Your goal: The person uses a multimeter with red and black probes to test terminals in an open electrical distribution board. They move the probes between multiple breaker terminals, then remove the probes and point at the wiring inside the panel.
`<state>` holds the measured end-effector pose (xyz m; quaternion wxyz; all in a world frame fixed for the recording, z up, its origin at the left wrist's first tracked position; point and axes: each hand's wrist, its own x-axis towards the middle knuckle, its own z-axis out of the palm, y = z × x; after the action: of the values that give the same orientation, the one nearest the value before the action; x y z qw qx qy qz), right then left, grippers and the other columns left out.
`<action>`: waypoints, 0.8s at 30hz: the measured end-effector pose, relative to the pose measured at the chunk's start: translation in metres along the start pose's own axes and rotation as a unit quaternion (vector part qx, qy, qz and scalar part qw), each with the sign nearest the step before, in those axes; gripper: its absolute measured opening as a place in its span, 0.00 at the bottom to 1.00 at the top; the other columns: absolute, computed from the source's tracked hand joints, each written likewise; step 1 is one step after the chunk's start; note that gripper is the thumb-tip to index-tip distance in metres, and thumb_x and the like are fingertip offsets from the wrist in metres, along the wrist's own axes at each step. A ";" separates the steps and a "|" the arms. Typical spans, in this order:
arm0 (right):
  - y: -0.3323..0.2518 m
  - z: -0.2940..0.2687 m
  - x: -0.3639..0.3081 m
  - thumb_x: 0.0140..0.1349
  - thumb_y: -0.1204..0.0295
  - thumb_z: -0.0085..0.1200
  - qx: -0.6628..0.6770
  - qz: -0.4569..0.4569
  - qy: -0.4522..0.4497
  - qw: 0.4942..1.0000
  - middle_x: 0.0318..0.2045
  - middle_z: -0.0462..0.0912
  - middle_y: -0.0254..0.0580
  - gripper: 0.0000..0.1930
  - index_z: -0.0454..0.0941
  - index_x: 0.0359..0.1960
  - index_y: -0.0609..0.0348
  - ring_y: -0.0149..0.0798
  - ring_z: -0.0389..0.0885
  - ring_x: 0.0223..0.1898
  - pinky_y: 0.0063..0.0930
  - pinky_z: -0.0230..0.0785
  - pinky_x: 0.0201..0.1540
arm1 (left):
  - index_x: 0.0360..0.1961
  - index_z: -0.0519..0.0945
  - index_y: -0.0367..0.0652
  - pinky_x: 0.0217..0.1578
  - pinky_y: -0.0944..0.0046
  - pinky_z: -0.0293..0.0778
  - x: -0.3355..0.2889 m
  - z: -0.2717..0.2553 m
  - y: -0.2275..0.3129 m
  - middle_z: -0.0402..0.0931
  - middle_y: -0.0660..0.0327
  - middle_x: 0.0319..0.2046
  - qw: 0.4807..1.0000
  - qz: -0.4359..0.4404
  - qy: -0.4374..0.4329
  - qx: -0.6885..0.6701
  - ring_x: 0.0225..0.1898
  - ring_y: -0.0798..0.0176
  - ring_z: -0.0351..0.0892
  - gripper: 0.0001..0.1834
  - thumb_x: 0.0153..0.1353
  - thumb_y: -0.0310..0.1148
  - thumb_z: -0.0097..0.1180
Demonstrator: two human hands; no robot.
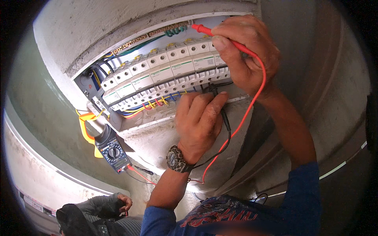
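Concrete wall [78, 43], probes [203, 30] in both hands [252, 55]

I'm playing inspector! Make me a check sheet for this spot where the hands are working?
Surface: rough, pale wall around an open box.
Job's things: row of white breakers inside the box; meter near its lower left corner.
Clutter: thin dark loop by the blue shirt, unclear what.
Hands: right hand holds the red probe, tip contact unclear; left hand holds the black probe.
Cables: red lead and black lead hang from the probes; coloured wires under the breakers.
Surroundings: another person, lower left, partly shown.
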<state>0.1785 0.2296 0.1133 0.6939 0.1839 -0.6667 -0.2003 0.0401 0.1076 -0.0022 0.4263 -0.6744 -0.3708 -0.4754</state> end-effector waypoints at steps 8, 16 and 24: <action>0.000 0.000 0.003 0.64 0.80 0.67 -0.005 -0.008 0.001 1.000 0.36 0.90 0.44 0.08 0.87 0.44 0.62 0.44 0.88 0.38 0.39 0.78 0.47 | 0.51 0.87 0.47 0.39 0.54 0.78 0.001 0.000 0.002 0.81 0.60 0.39 1.000 -0.010 0.006 -0.012 0.39 0.52 0.80 0.28 0.44 0.18 0.66; 0.000 0.003 0.001 0.63 0.79 0.68 -0.008 -0.013 0.026 1.000 0.36 0.90 0.41 0.07 0.87 0.42 0.60 0.42 0.87 0.37 0.39 0.77 0.46 | 0.49 0.88 0.46 0.39 0.53 0.77 -0.002 -0.006 0.005 0.81 0.59 0.36 0.999 -0.023 0.016 -0.021 0.39 0.51 0.80 0.26 0.45 0.17 0.69; 0.013 0.013 -0.006 0.69 0.73 0.64 0.014 -0.023 0.039 0.999 0.39 0.88 0.43 0.08 0.83 0.46 0.59 0.44 0.86 0.38 0.39 0.75 0.45 | 0.46 0.88 0.44 0.38 0.55 0.75 -0.008 -0.012 0.007 0.82 0.59 0.35 0.998 -0.031 0.046 -0.009 0.36 0.52 0.80 0.23 0.46 0.18 0.74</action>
<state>0.1656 0.2441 0.1155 0.7119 0.2165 -0.6375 -0.1996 0.0400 0.0935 -0.0093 0.4216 -0.6439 -0.3675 -0.5220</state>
